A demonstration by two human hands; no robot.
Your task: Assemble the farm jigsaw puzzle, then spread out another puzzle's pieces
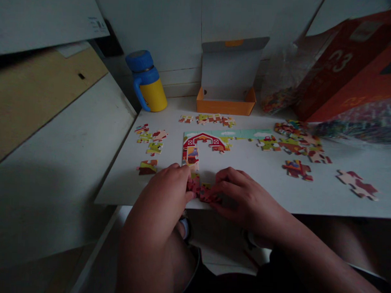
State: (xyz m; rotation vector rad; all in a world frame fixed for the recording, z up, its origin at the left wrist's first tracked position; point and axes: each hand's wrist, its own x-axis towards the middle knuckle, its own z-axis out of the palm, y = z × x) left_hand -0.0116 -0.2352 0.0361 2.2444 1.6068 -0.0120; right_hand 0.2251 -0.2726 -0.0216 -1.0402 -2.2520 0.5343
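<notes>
A partly joined jigsaw puzzle [206,138] with a red barn lies on the white table, its strips forming a top edge and a left side. At its lower left corner my left hand [176,182] is closed, thumb and fingers gripping a dark red puzzle piece [194,185]. Just right of it, near the table's front edge, my right hand [237,190] pinches another reddish puzzle piece [207,194]. Both pieces touch or nearly touch; whether they interlock I cannot tell. My fingers cover parts of them.
Loose pieces [155,147] lie on the left, more [292,141] on the right, with a brown-and-white piece [357,184] farther right. Behind stand a blue-and-yellow bottle [154,93], an open orange box [225,108], plastic bags [276,98] and a large red box [329,70].
</notes>
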